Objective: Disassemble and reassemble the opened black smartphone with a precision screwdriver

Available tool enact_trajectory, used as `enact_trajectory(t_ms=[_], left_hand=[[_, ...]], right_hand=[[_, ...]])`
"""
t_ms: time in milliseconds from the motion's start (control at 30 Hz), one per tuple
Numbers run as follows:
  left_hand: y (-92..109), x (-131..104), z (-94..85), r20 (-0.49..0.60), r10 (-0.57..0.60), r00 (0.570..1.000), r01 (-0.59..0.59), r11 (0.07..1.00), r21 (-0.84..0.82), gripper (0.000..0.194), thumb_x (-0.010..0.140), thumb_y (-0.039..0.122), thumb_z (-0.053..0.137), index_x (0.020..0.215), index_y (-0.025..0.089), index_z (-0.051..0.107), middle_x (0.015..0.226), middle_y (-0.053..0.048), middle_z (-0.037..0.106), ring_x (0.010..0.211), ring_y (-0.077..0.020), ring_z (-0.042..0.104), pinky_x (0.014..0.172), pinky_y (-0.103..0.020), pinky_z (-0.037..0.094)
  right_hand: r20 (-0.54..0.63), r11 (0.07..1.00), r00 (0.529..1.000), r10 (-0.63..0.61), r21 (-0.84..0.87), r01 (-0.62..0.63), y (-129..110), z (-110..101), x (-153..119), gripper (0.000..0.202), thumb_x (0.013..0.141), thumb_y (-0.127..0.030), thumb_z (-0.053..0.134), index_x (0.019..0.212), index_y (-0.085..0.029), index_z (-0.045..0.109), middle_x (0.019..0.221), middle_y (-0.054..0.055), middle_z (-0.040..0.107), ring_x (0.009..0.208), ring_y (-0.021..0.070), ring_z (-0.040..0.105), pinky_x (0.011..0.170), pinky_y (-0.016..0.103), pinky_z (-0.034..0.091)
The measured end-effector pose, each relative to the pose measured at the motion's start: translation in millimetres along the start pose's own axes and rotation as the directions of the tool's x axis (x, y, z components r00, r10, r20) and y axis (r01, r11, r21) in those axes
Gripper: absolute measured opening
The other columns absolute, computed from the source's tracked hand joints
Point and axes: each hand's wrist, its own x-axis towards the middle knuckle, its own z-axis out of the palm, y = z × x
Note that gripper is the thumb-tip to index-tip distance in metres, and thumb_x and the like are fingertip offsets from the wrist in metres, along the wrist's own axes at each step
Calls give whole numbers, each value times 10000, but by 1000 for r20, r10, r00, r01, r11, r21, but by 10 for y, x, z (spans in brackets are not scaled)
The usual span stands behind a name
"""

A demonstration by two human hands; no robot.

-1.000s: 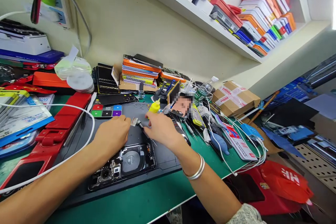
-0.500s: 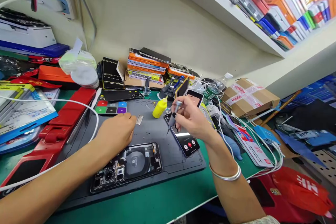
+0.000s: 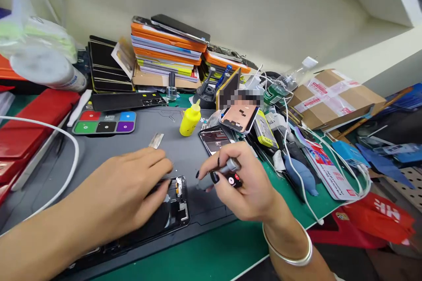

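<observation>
My left hand [image 3: 132, 184] lies over an opened phone [image 3: 183, 215], fingers curled past its far edge and thumb on the near side, closed about that edge. The hand and wrist hide most of the phone's inside; metal parts show at its right end. My right hand [image 3: 245, 184] is closed around a small grey screwdriver [image 3: 231, 166], pointing down and left, just right of the opened phone. Its tip is blurred. Behind the right hand lies a lit phone [image 3: 214, 138] with call buttons, partly covered.
A grey work mat [image 3: 132, 140] bears a yellow bottle [image 3: 190, 119], a small clear packet [image 3: 156, 140] and a coloured tray [image 3: 104, 123]. Stacked phone boxes [image 3: 165, 48] stand behind. Cables, a plastic bottle [image 3: 285, 85] and a cardboard box [image 3: 332, 94] crowd the right. A white cable [image 3: 74, 153] loops at left.
The view has come closer and turned right. My left hand has moved from beyond the opened phone onto it. My right hand, with the screwdriver, has come down nearer to the phone.
</observation>
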Motion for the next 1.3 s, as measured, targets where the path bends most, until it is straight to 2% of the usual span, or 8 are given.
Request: enact_trajectory(t_ms=[167,433,533,633,800,1000,1167,1300], left_hand=[[62,-21,-4,98,-2,995,16,991,-136,205,843,406,570,910,254,690,943,-68,676,775,-230,621,688,-383,531],[44,-28,50,190,-89,978,115,985,-130,435,705,668,680,866,265,712,960,-82,650,851,-280,607,770,-467,530],[55,10,10,240,-86,967,116,986,-118,420,659,660,714,795,263,689,947,-82,650,864,-291,606,769,-474,529],[84,63,-39,300,-81,951,118,987,-108,366,645,601,735,745,257,660,895,-72,641,815,-278,593,716,-451,516],[138,119,-77,368,-98,924,133,989,-71,369,623,565,786,741,247,641,867,-71,631,801,-290,590,716,-465,513],[147,109,-52,379,-110,919,137,989,-46,466,578,595,831,800,239,629,931,-67,641,873,-305,615,817,-484,525],[136,99,-49,308,-66,949,87,995,-53,420,606,557,819,777,227,623,873,-60,615,788,-274,588,729,-445,497],[126,48,-16,199,20,980,-12,999,-42,386,628,504,825,741,211,601,840,-48,602,742,-249,563,644,-405,444]], right_hand=[[81,997,996,-22,-67,28,19,73,-13,351,853,-136,692,1001,-260,399,850,-17,660,705,127,677,627,233,547],[102,994,995,-7,-107,17,29,104,-22,293,881,-153,666,1026,-253,432,852,-21,672,718,135,697,634,248,546],[70,958,995,-71,-272,88,17,143,-8,230,906,-246,688,1004,-245,481,830,-26,678,666,122,663,596,252,504],[92,835,976,-199,-505,218,-31,204,4,241,932,-411,693,877,-234,539,713,-45,641,599,107,593,533,275,415],[278,818,940,-196,-483,313,-143,151,12,120,965,-225,618,857,-234,566,697,-47,598,588,110,513,516,304,364],[498,906,853,-155,-274,324,-204,-48,59,266,945,-29,460,832,-260,528,963,12,697,815,133,601,663,263,503],[200,853,953,-228,-431,295,-174,105,52,162,934,-248,635,845,-246,501,729,1,630,645,153,527,588,322,442],[336,886,930,-148,-373,276,-193,62,35,208,944,-91,528,825,-238,440,791,10,595,714,144,542,603,294,450]])
